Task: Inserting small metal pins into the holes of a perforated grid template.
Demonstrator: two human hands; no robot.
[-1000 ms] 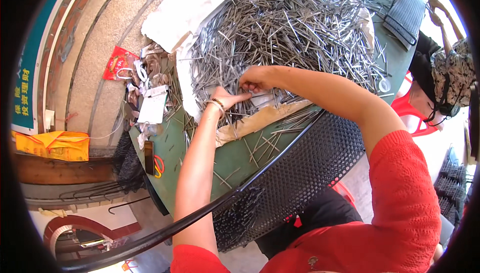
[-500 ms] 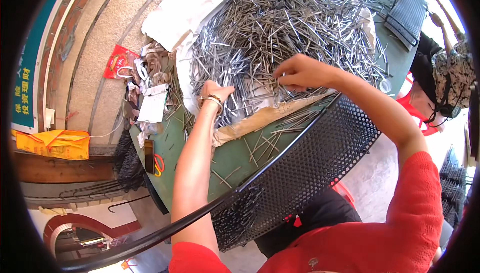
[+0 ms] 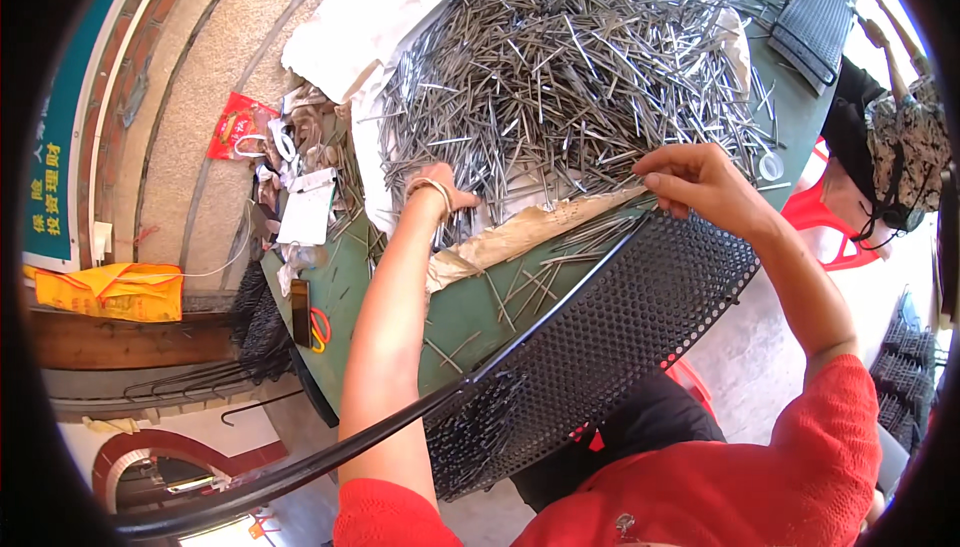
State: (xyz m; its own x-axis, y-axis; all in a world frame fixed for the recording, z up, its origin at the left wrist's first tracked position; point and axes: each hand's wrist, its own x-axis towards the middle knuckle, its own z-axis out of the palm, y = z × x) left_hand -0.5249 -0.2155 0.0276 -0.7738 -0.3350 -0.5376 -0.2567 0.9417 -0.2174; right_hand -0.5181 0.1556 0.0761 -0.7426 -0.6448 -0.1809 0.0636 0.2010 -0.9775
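A large heap of thin grey metal rods [image 3: 570,67] lies on crumpled paper [image 3: 500,252] on the green table [image 3: 440,337]. My left hand [image 3: 440,189], with a bracelet at its wrist, rests at the heap's near left edge; its thumb points right and the other fingers are hidden. At the near right edge my right hand [image 3: 695,175] is bent into a pinch, and anything between finger and thumb is too small to make out. Below the hands slants a black perforated panel [image 3: 610,297] with a long dark edge bar; several thin dark rods cluster at its lower left.
Red-handled scissors [image 3: 319,329] and a dark phone [image 3: 299,314] lie by the table's left edge, near a red packet [image 3: 240,127] and paper scraps. A dark mesh basket [image 3: 812,27] stands far right, beside another person's arm [image 3: 895,57]. A red stool [image 3: 835,212] is below it.
My right hand has moved right and a little nearer, away from the middle of the heap to its right edge. My left hand has shifted slightly right and turned downward.
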